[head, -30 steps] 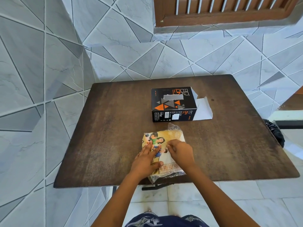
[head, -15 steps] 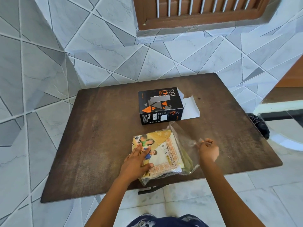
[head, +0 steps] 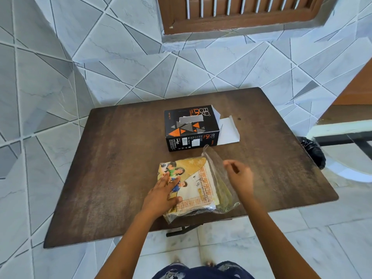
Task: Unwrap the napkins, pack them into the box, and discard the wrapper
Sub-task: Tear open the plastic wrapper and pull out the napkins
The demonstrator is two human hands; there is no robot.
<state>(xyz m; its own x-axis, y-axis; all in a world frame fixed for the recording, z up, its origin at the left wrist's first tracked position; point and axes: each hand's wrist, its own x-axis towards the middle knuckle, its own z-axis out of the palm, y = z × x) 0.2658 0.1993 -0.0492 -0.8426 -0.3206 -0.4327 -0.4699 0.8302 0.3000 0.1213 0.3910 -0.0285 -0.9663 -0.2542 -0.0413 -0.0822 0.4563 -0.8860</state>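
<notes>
Two hands work at the near edge of the desk (head: 120,168). The pack of napkins (head: 195,184) lies flat there, just in front of the box (head: 189,127), whose end flap stands open to the right. The left hand (head: 161,195) presses on the pack's printed left half, fingers (head: 167,178) straight and spread. The right hand (head: 240,178) hovers just beside the clear wrapper (head: 216,168), whose loose flap stands up along the pack's right side. Its fingers are loosely curled and blurred, and seem to hold nothing. The stack should be light and soft, apt to bend or fan out, so it is best taken by its right edge, thumb over and fingers under. The film looks thin and slippery, so pinch its free flap while the pack stays pinned.
</notes>
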